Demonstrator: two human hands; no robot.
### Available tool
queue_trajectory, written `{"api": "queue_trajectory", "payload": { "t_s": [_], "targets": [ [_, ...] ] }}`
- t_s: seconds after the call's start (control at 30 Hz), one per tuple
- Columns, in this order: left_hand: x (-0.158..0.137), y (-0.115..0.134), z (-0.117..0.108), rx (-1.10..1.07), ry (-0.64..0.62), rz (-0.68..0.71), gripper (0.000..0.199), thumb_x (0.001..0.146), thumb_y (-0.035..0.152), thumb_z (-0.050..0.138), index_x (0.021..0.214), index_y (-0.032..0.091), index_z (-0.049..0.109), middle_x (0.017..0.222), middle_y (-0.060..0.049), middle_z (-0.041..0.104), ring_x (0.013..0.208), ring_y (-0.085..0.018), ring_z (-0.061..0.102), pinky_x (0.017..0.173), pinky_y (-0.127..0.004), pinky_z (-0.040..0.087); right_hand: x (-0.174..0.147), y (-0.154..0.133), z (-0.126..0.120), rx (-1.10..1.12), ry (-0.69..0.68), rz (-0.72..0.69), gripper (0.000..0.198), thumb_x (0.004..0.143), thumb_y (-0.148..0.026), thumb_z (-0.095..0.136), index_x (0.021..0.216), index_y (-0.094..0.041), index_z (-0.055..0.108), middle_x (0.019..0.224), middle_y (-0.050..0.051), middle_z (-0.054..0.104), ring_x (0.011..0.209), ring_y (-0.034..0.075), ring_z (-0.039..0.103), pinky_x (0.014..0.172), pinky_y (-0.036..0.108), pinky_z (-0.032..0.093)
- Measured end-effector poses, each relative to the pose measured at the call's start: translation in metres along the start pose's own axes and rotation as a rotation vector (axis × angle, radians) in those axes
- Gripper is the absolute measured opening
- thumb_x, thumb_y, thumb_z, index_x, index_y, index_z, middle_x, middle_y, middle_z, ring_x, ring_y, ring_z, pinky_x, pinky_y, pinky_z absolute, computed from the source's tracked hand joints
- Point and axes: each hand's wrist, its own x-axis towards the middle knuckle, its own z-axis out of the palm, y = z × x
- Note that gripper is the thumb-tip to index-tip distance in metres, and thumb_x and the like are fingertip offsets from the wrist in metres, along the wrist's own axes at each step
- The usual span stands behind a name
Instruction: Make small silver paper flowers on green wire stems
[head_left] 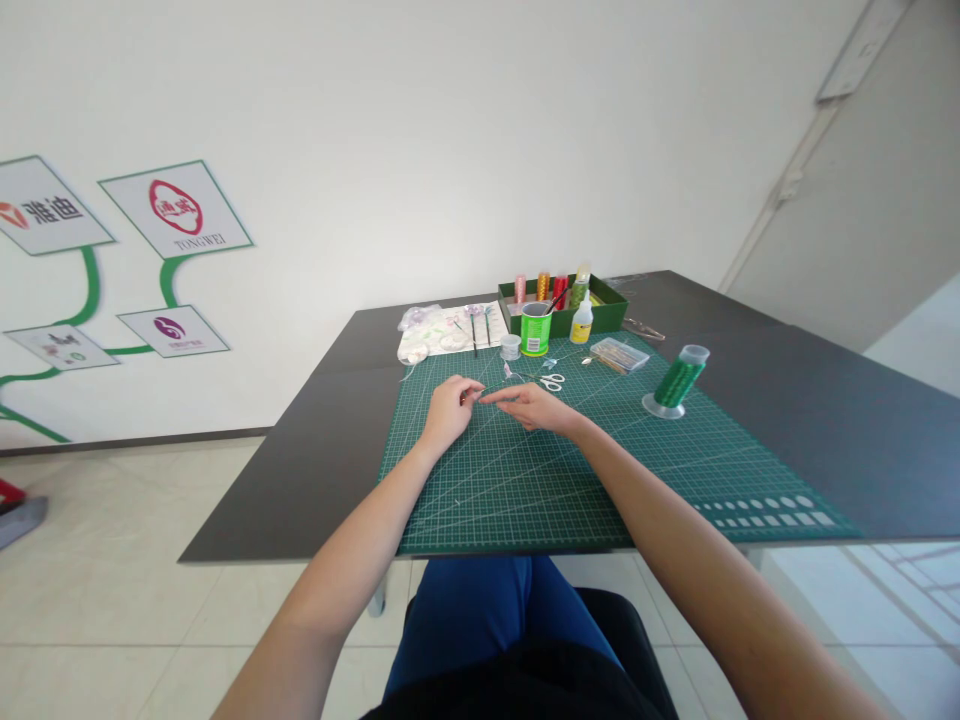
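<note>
Above the green cutting mat (525, 480), my left hand (452, 408) is closed in a pinch. Whatever lies between its fingertips is too small to make out. My right hand (534, 408) comes in from the right, its index finger stretched out to the left fingertips and other fingers loosely apart; I see nothing held in it. Just beyond the right hand lie white-handled scissors (553, 383). A small pale purple piece (508, 370) rests behind the gap between my hands.
A green thread spool (679, 382) stands at the right. Farther back are a clear case (619, 354), a glue bottle (581, 322), a green tub (535, 332), a white roll (510, 347) and a box (616, 312) with thread spools. Stemmed pieces lie on a white cloth (442, 330).
</note>
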Motion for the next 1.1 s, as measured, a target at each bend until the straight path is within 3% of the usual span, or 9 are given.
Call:
{"api": "queue_trajectory", "payload": {
  "t_s": [0.43,0.73,1.1],
  "targets": [
    [-0.002,-0.001,0.0,0.068,-0.054,0.022,0.02,0.089,0.006,0.063,0.095,0.019,0.077,0.084,-0.003,0.066,0.073,-0.015,0.058,0.071,-0.027,0.044,-0.007,-0.006,-0.005,0.252,-0.105,-0.025,0.05,0.091,-0.039,0.065,0.13,-0.006,0.068,0.043,-0.014,0.027,0.039,0.005,0.018,0.039,0.02,0.016],
    [-0.002,0.0,-0.001,0.104,-0.103,0.042,0.018,0.091,0.009,0.063,0.097,0.02,0.077,0.085,-0.003,0.065,0.076,-0.016,0.059,0.071,-0.028,0.044,-0.011,-0.01,-0.012,0.338,-0.11,-0.062,0.038,0.093,-0.034,0.064,0.121,-0.01,0.07,0.042,-0.014,0.03,0.038,0.005,0.019,0.039,0.021,0.017],
    [-0.004,0.005,0.002,0.138,-0.18,0.102,0.02,0.09,0.008,0.063,0.097,0.019,0.078,0.092,-0.005,0.07,0.081,-0.017,0.064,0.078,-0.03,0.049,-0.017,-0.017,-0.017,0.393,-0.04,-0.081,0.036,0.091,-0.035,0.067,0.116,-0.009,0.07,0.041,-0.014,0.03,0.037,0.005,0.017,0.04,0.023,0.015]
  ]
}}
